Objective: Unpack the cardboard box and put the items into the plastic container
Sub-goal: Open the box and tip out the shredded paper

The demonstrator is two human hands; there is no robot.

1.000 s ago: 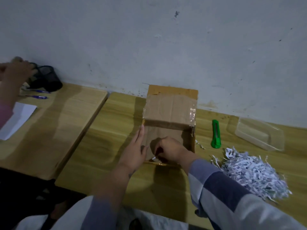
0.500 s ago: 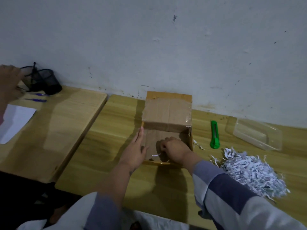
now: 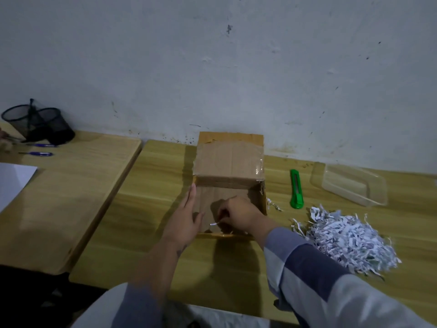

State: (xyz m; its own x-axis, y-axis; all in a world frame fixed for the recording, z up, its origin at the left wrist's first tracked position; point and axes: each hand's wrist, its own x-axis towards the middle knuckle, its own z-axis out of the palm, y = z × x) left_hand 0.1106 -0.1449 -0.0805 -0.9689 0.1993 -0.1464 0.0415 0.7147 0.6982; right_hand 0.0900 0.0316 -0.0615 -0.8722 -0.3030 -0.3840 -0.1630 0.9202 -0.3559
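The cardboard box (image 3: 230,162) stands open at the middle of the desk, its far flap raised toward the wall. My left hand (image 3: 185,221) lies flat with fingers straight against the box's left side. My right hand (image 3: 238,215) reaches down into the box, fingers pinched on a thin white paper strip (image 3: 214,224). The inside of the box is dark and its contents are hidden. The clear plastic container (image 3: 352,183) sits at the right, near the wall, with nothing visible in it.
A green utility knife (image 3: 296,189) lies between box and container. A heap of shredded paper (image 3: 347,237) spreads at the right front. On the left desk are a black mesh pen holder (image 3: 37,124), two blue pens (image 3: 39,153) and a white sheet (image 3: 13,181).
The view has tilted and shifted slightly. Another person's hand at the far left has drawn back almost out of view. My hands stay at the box; the right one has shifted a little inside.
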